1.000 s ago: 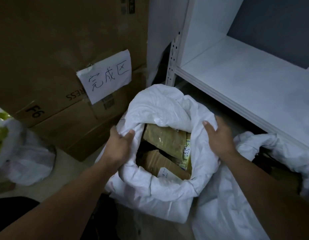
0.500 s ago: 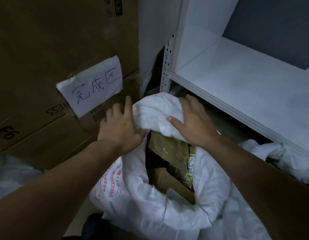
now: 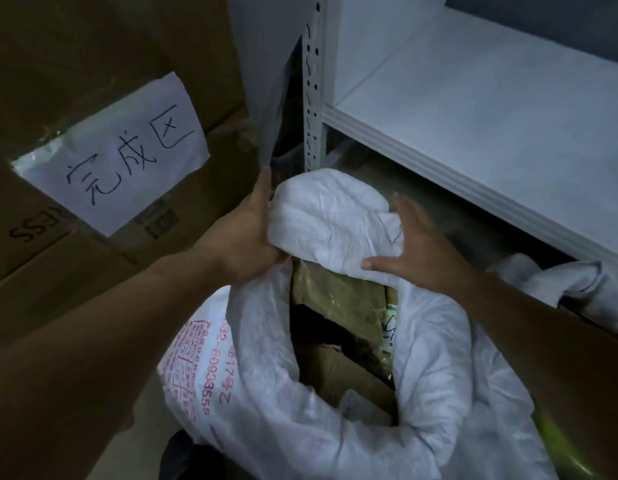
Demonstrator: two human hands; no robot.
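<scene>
the white sack [image 3: 335,427] stands on the floor just in front of the shelf [image 3: 474,116], below its front edge, with its mouth open. my left hand [image 3: 247,233] wraps the left end of the rolled rim [image 3: 328,216], the part of the sack nearest the shelf. my right hand [image 3: 415,251] lies flat on the roll's right end, fingers spread, gripping nothing. brown parcels [image 3: 338,299] show in the mouth, just on the side of the roll away from the shelf.

risks, as i judge them:
1. the right hand only presses. if the stiff fabric springs back, the roll may unwind at that end and flop over the parcels.
2. pulling the roll sideways may tip the sack. the parcels sit high and could spill.
3. the roll lies close under the shelf edge. lifting it could snag it there, or knock my knuckles on the shelf post [image 3: 314,98].
</scene>
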